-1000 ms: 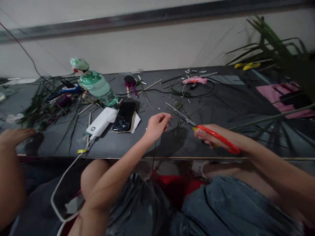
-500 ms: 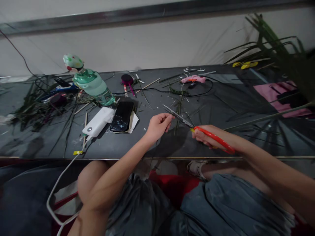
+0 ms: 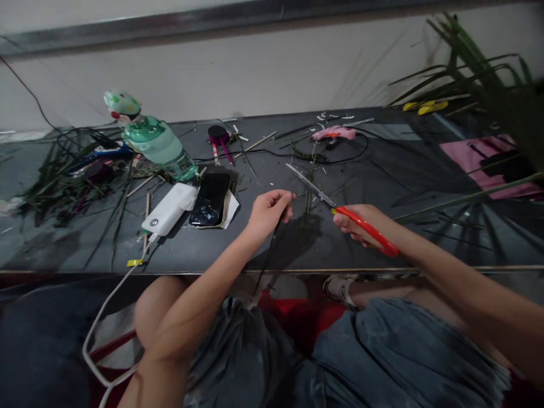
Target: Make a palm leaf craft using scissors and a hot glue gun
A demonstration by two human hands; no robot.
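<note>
My right hand (image 3: 357,224) is wrapped round the handles of red-handled scissors (image 3: 369,228). Their metal blades point up and left over the table, toward my left hand. Pinched between the thumb and fingers of my left hand (image 3: 272,208) is a thin dark leaf strip (image 3: 272,243). A short end of it pokes out past the fingertips toward the scissors, and the longer part hangs down over the table's front edge. The blades are apart from the left fingertips. Loose leaf pieces (image 3: 310,195) lie on the table behind the blades.
A black phone (image 3: 211,199) and a white power bank (image 3: 170,209) with a cable lie to the left. Behind them leans a green bottle (image 3: 159,144). A pink glue gun (image 3: 334,133) lies farther back. Long leaves (image 3: 471,73) and a pink sheet (image 3: 463,161) are on the right.
The scissors have moved off the left fingertips, their tips swinging up and away. The short strip end and its hanging length now show at my left hand, which has shifted slightly left.
</note>
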